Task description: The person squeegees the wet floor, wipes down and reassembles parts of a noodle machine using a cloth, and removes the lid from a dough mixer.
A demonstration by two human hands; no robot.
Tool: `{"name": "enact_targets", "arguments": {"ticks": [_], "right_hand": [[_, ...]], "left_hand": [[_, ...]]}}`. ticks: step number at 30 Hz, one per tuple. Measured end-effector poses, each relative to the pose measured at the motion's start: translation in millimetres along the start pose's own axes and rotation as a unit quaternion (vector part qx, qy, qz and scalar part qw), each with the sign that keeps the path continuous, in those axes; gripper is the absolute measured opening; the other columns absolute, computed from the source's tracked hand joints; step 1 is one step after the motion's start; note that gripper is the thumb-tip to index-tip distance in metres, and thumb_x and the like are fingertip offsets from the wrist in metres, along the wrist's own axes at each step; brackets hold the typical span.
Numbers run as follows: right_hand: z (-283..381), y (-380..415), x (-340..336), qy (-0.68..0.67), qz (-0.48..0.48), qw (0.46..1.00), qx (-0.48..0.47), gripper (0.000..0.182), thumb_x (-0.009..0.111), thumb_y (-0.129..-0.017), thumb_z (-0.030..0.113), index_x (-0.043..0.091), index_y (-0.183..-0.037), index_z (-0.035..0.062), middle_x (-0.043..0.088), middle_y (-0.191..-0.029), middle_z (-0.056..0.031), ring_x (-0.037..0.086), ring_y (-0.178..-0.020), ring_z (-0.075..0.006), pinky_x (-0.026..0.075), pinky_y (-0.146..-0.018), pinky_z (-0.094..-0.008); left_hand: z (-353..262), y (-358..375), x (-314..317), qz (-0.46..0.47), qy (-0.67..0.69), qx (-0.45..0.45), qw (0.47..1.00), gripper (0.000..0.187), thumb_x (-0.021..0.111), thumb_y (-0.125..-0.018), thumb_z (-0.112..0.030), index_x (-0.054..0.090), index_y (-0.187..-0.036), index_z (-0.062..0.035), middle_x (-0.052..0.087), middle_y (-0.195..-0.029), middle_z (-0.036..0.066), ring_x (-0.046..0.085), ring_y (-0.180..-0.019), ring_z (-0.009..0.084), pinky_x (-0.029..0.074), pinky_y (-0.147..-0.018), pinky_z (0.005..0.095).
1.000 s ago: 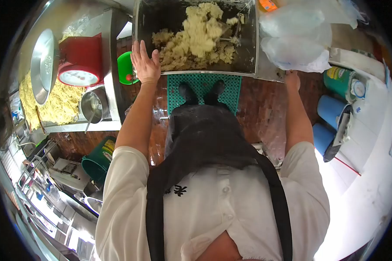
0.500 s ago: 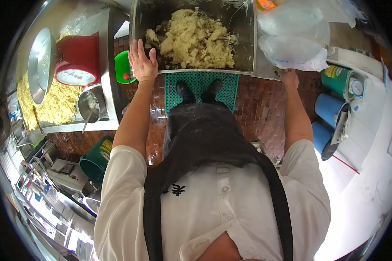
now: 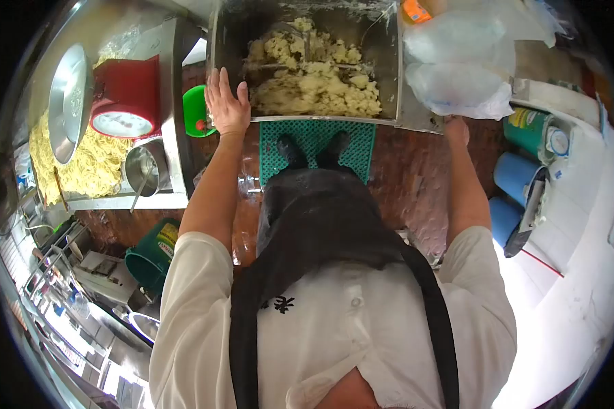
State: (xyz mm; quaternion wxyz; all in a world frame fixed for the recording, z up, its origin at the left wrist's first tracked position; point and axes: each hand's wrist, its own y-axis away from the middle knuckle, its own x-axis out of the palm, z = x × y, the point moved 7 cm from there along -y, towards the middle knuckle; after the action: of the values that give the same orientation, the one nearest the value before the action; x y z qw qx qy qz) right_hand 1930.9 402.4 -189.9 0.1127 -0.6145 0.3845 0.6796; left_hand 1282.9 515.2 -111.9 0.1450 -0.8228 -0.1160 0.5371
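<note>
A metal mixing trough stands at the top middle, holding pale yellow crumbly dough. Metal bars cross the trough among the dough, whose near part is blurred by motion. My left hand rests at the trough's left front corner, palm down, fingers stretched out and holding nothing. A green container with a small red item in it is just left of that hand. My right hand reaches the front edge of the housing right of the trough; its fingers are hidden there.
Clear plastic bags lie on the right housing. On the left counter are a red scale with a metal pan, a pile of yellow noodles and a metal pot. A green mat lies underfoot; blue bins stand right.
The dough has shifted from one heaped mass into looser clumps, baring more of the bars. Both hands keep their places, while the whole view has moved slightly.
</note>
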Motion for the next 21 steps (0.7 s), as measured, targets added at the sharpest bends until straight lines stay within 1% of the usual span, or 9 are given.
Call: {"name": "enact_targets", "arguments": {"ticks": [2, 3, 4, 7, 10, 13, 19, 21], "right_hand": [[1, 2, -2, 0.003, -0.011, 1.000, 0.007, 0.048, 0.052, -0.098, 0.047, 0.060, -0.131, 0.0137, 0.068, -0.118, -0.0216, 0.063, -0.114, -0.0408, 0.051, -0.093, -0.0522], [-1, 5, -3, 0.005, -0.015, 1.000, 0.012, 0.048, 0.052, -0.097, 0.047, 0.061, -0.130, 0.0134, 0.069, -0.118, -0.0213, 0.063, -0.114, -0.0407, 0.051, -0.093, -0.0521], [-4, 0, -1, 0.011, -0.037, 0.999, 0.020, 0.045, 0.054, -0.097, 0.044, 0.062, -0.128, 0.0125, 0.069, -0.118, -0.0211, 0.063, -0.113, -0.0411, 0.051, -0.093, -0.0520], [-11, -10, 10, 0.011, -0.023, 0.999, 0.023, 0.045, 0.054, -0.096, 0.043, 0.064, -0.126, 0.0118, 0.069, -0.119, -0.0207, 0.063, -0.113, -0.0404, 0.050, -0.094, -0.0515], [9, 12, -13, 0.000, -0.012, 1.000, 0.015, 0.045, 0.055, -0.096, 0.043, 0.064, -0.127, 0.0117, 0.069, -0.119, -0.0198, 0.064, -0.113, -0.0392, 0.051, -0.094, -0.0507], [5, 8, -9, 0.008, -0.023, 0.999, 0.022, 0.045, 0.056, -0.095, 0.043, 0.064, -0.126, 0.0115, 0.069, -0.118, -0.0191, 0.064, -0.113, -0.0385, 0.051, -0.094, -0.0503], [3, 5, -6, 0.022, -0.010, 1.000, 0.013, 0.043, 0.055, -0.095, 0.043, 0.064, -0.127, 0.0155, 0.070, -0.118, -0.0183, 0.064, -0.112, -0.0394, 0.051, -0.094, -0.0507], [3, 5, -6, 0.011, -0.015, 1.000, 0.019, 0.044, 0.057, -0.096, 0.042, 0.062, -0.128, 0.0126, 0.069, -0.116, -0.0207, 0.065, -0.112, -0.0391, 0.052, -0.093, -0.0513]], "left_hand": [[0, 0, 0, -0.001, -0.006, 0.002, 1.000, 0.058, 0.056, -0.099, -0.039, 0.044, -0.146, -0.0056, 0.046, -0.147, 0.019, 0.040, -0.138, 0.0401, 0.029, -0.116, 0.0533], [-4, 0, -2, -0.017, -0.017, 0.022, 0.999, 0.055, 0.053, -0.101, -0.038, 0.045, -0.145, -0.0053, 0.047, -0.146, 0.020, 0.044, -0.135, 0.0400, 0.033, -0.112, 0.0516], [-5, 0, -3, -0.017, -0.014, 0.022, 1.000, 0.055, 0.053, -0.102, -0.038, 0.044, -0.145, -0.0053, 0.047, -0.146, 0.020, 0.044, -0.135, 0.0400, 0.033, -0.112, 0.0516], [-4, 0, -3, -0.011, -0.015, 0.020, 1.000, 0.056, 0.051, -0.102, -0.039, 0.044, -0.146, -0.0053, 0.047, -0.147, 0.020, 0.044, -0.135, 0.0398, 0.032, -0.113, 0.0515], [-2, 0, -2, -0.009, -0.013, 0.021, 1.000, 0.056, 0.050, -0.103, -0.040, 0.043, -0.146, -0.0050, 0.047, -0.147, 0.020, 0.044, -0.135, 0.0396, 0.033, -0.113, 0.0512], [-3, 1, -2, -0.004, -0.008, 0.018, 1.000, 0.055, 0.050, -0.103, -0.040, 0.044, -0.145, -0.0047, 0.047, -0.147, 0.020, 0.044, -0.135, 0.0396, 0.033, -0.112, 0.0509], [-3, 0, -2, -0.006, -0.010, 0.026, 1.000, 0.055, 0.050, -0.103, -0.039, 0.043, -0.145, -0.0049, 0.047, -0.147, 0.020, 0.044, -0.134, 0.0404, 0.033, -0.112, 0.0507], [-5, -1, -2, -0.007, -0.006, 0.026, 1.000, 0.055, 0.050, -0.103, -0.039, 0.043, -0.146, -0.0050, 0.047, -0.147, 0.020, 0.044, -0.135, 0.0404, 0.033, -0.112, 0.0506]]}}
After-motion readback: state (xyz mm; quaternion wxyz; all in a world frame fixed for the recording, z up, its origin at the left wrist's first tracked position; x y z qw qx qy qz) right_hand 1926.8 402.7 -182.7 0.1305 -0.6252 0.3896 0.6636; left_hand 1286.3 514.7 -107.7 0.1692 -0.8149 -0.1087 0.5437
